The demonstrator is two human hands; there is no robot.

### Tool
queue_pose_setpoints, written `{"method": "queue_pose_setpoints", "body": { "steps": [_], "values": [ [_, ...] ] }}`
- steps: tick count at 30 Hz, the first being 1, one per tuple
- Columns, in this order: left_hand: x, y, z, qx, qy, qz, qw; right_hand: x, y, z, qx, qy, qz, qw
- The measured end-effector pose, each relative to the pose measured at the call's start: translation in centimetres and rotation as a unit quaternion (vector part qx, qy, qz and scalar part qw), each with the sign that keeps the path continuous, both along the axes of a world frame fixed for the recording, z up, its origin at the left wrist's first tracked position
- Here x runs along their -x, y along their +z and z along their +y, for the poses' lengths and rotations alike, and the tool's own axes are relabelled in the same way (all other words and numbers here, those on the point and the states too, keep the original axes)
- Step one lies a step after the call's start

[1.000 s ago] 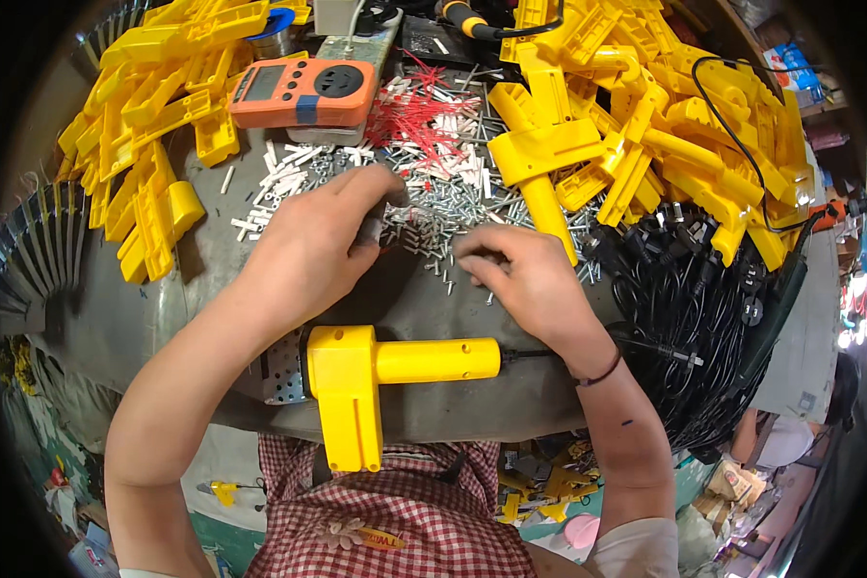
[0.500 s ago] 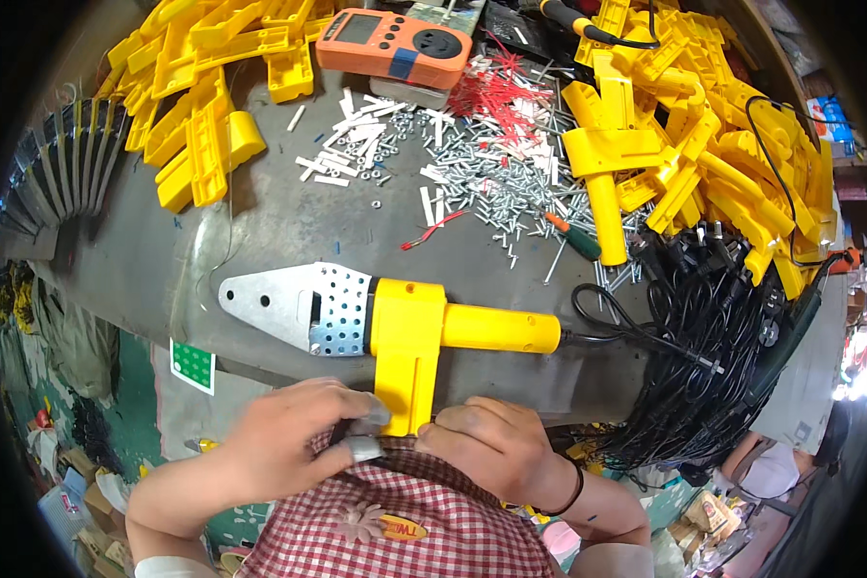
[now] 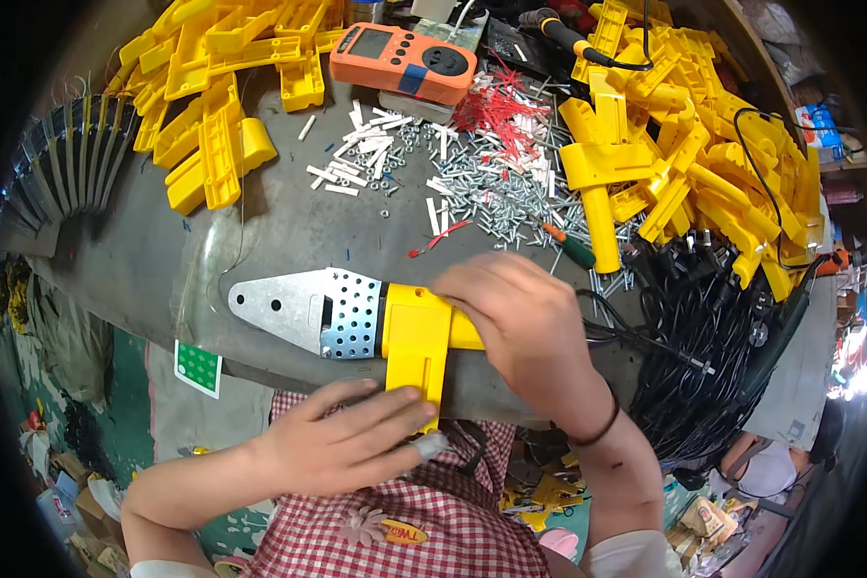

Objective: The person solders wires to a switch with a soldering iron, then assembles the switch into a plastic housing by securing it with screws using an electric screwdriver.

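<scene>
A pipe welding iron lies on the grey bench, its flat pointed metal plate (image 3: 287, 310) to the left and its perforated metal guard (image 3: 351, 313) joined to a yellow plastic housing (image 3: 414, 323). My left hand (image 3: 347, 438) is stretched out, fingers apart, lying across the lower leg of the housing near the bench edge; a whitish wrap covers one fingertip. My right hand (image 3: 530, 323) arches over the yellow handle, hiding most of it. Its fingers are bent together, tips at the housing's upper right corner beside a screw hole. Whatever they pinch is hidden.
Behind lie loose screws (image 3: 506, 197), white strips (image 3: 366, 149), red wires (image 3: 496, 116), an orange meter (image 3: 403, 60) and a green-handled screwdriver (image 3: 570, 246). Yellow casings pile up at left (image 3: 212, 144) and right (image 3: 689, 144). Black cables (image 3: 689, 356) heap at the right.
My right hand has moved up from the bench edge to over the handle and housing. My left hand has opened out and lies on the housing's leg. The view has shifted slightly.
</scene>
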State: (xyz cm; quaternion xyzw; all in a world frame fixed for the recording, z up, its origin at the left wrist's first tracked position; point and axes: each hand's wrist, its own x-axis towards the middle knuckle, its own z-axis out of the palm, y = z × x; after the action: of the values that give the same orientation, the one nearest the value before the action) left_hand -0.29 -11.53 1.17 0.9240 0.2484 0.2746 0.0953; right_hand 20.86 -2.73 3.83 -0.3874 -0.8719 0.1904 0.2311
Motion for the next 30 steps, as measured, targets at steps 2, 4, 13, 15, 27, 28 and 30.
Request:
{"method": "queue_pose_setpoints", "body": {
  "steps": [2,4,13,15,27,28,30],
  "values": [
    [-0.4,0.1,0.7,-0.004,-0.020,0.034,0.999,0.2,-0.2,1.0,-0.046,0.042,0.011,0.998],
    [-0.4,-0.2,1.1,0.032,-0.044,0.005,0.999,0.7,0.1,1.4,-0.026,0.094,-0.048,0.994],
    [-2.3,0.9,7.0,0.188,0.122,0.016,0.974,-3.5,-1.0,-0.9,0.106,-0.027,0.023,0.994],
    [-2.4,1.5,7.4,0.159,0.079,0.101,0.979,-5.3,-1.4,0.4,0.055,-0.057,-0.042,0.996],
    [-9.1,-0.8,15.8,0.017,0.009,0.142,0.990,-7.3,-2.6,2.6,0.062,-0.102,0.028,0.992],
    [-9.3,-0.7,15.7,0.018,0.003,0.142,0.990,-7.8,-2.4,2.2,0.065,-0.107,0.028,0.992],
    [-9.6,-0.3,15.5,-0.011,0.003,0.203,0.979,-8.5,-1.9,1.2,0.069,-0.145,0.047,0.986]
  ]
}}
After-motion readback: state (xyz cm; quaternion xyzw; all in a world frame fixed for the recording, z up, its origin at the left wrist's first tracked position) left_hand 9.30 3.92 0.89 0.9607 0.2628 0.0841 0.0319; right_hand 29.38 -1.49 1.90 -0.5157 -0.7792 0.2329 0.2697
